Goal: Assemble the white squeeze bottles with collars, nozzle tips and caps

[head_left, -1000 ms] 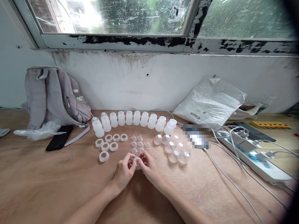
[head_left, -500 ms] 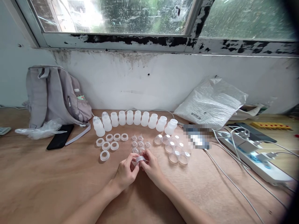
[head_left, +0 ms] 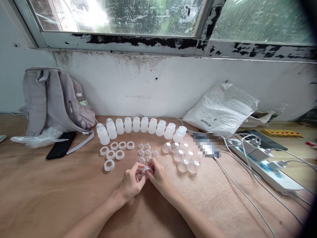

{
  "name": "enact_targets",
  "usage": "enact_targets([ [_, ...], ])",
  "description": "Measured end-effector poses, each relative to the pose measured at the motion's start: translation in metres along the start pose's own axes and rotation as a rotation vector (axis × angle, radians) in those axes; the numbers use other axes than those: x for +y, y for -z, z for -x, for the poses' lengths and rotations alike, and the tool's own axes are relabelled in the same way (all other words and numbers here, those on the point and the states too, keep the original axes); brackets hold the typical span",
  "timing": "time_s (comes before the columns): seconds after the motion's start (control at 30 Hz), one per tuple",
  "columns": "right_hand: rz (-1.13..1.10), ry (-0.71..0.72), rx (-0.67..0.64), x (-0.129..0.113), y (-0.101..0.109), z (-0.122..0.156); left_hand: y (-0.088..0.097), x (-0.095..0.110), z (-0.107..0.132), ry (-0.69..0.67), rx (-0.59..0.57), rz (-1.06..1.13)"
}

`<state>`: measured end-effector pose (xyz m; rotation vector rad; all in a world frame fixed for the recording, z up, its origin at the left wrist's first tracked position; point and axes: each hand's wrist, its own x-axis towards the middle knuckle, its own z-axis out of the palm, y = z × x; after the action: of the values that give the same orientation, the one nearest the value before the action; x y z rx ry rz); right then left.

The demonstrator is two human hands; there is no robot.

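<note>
My left hand (head_left: 130,182) and my right hand (head_left: 158,177) meet over the wooden table (head_left: 49,195), both pinching one small translucent ring-shaped part (head_left: 146,170) between their fingertips. Just beyond the fingers lies a cluster of small clear nipple-like pieces (head_left: 146,152). To the left lie several white rings (head_left: 114,152). On the right sit several clear dome caps (head_left: 184,158). A curved row of white bottles (head_left: 141,126) stands behind them all.
A grey backpack (head_left: 52,99) leans on the wall at left, with a black phone (head_left: 61,149) and crumpled plastic (head_left: 37,138) beside it. A white plastic bag (head_left: 223,109), a power strip (head_left: 267,165) and trailing cables (head_left: 247,195) fill the right side.
The ring was turned a little between my fingertips. Both hands stay in the same spot; the view shifted slightly.
</note>
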<state>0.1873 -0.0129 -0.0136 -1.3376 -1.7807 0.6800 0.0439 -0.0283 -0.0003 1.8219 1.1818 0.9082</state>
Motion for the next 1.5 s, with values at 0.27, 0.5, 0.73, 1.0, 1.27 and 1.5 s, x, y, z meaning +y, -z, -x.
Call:
enact_targets([
  [0.27, 0.008, 0.01, -0.01, 0.001, -0.002, -0.001, 0.0, 0.004, 0.003, -0.016, -0.005, -0.041],
  [0.5, -0.022, 0.053, 0.066, -0.004, -0.001, 0.001, -0.002, -0.001, -0.001, -0.054, 0.068, -0.14],
  [0.73, -0.03, 0.074, 0.042, -0.01, -0.004, 0.008, 0.006, -0.009, -0.005, -0.043, 0.128, -0.282],
  [1.0, -0.045, 0.078, 0.036, -0.009, -0.003, 0.007, 0.004, -0.009, -0.004, -0.038, 0.109, -0.24],
  [1.27, -0.294, -0.011, -0.093, -0.018, 0.013, 0.001, 0.009, -0.011, -0.013, 0.14, 0.081, 0.27],
  [1.5, -0.142, 0.054, -0.11, -0.019, 0.009, 0.001, 0.006, -0.018, -0.017, 0.234, -0.023, 0.528],
])
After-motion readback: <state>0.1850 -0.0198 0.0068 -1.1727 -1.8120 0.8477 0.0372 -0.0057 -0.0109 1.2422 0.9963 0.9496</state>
